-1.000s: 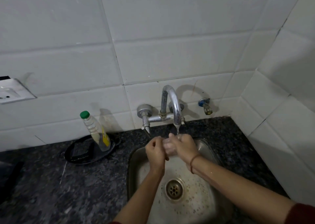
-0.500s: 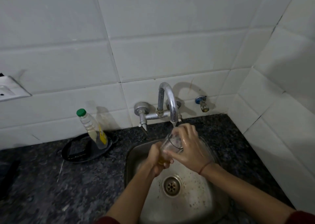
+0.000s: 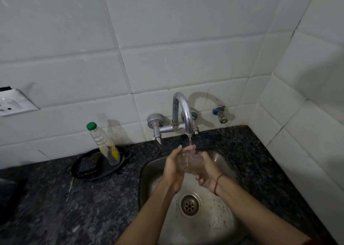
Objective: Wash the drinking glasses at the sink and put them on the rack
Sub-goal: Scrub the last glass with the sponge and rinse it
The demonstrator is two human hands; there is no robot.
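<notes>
A clear drinking glass (image 3: pixel 187 160) is held between both hands over the steel sink (image 3: pixel 223 216), right under the chrome tap (image 3: pixel 183 112). A thin stream of water runs from the spout into it. My left hand (image 3: pixel 172 167) wraps round the glass from the left with its fingers up along the side. My right hand (image 3: pixel 205 172) cups it from the right, palm turned inward. The glass is blurred and partly hidden by the fingers. No rack is in view.
A bottle with a green cap (image 3: pixel 103 143) leans in a black round tray (image 3: pixel 96 165) on the dark granite counter (image 3: pixel 74 207) left of the sink. A small valve (image 3: pixel 220 114) sits on the tiled wall, which closes off the right side. A socket (image 3: pixel 11 105) is far left.
The glass has been turned and lifted back under the running water. My right hand moved from on top of the glass to its right side; my left hand rose along its left side.
</notes>
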